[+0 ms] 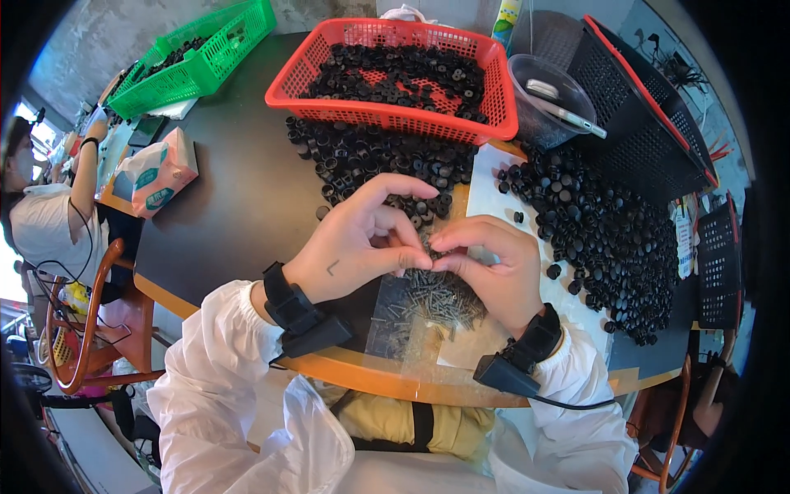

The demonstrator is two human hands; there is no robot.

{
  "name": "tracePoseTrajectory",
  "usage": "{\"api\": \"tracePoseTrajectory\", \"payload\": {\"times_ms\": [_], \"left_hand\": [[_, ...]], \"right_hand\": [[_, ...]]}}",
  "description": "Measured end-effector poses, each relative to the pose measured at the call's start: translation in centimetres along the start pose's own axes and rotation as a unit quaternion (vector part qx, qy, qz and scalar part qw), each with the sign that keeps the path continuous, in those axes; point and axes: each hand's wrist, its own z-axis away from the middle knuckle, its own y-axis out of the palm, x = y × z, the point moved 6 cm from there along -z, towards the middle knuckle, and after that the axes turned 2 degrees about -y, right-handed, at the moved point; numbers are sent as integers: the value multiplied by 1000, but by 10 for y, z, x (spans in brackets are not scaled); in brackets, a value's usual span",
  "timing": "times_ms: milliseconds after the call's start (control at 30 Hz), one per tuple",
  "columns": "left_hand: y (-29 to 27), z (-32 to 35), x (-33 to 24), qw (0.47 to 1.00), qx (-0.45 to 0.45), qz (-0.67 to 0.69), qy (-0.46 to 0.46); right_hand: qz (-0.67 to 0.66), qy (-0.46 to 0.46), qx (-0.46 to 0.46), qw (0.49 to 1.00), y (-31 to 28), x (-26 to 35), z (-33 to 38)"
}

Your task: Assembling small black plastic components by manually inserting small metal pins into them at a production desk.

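My left hand point(354, 243) and my right hand point(498, 263) meet fingertip to fingertip over a pile of small metal screws point(444, 305) at the table's front. Left thumb and fingers are closed in a pinch, while the left index finger curves out above. Right thumb and index finger press together beside them. Whatever lies between the fingertips is too small and covered to make out. Just beyond my hands spreads a heap of black ring-shaped plastic parts point(362, 160). To the right, round black plastic knobs point(588, 230) are heaped, partly on white paper point(487, 185).
A red basket point(395, 118) of black parts stands behind the heap. Nearby are a clear tub point(539, 103) holding a phone, and a black basket point(634, 115). Far left are a green basket point(197, 70) and a tissue pack point(164, 173). Another person point(62, 218) sits at left.
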Motion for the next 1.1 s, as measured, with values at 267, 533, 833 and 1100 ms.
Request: {"api": "tracePoseTrajectory", "payload": {"times_ms": [267,533,833,1100], "left_hand": [[-18,-7,-18,968,-51,-203,141],[-29,-35,-35,766,-150,-558,281],[-22,-53,-31,744,-123,-588,293],[-29,-47,-32,775,-129,-551,281]], "right_hand": [[-78,91,-18,993,-4,-9,-2],[-282,165,-113,938,-15,-39,-1],[-268,178,-118,939,-16,-36,-2],[-267,188,-119,938,-17,-36,-2]]}}
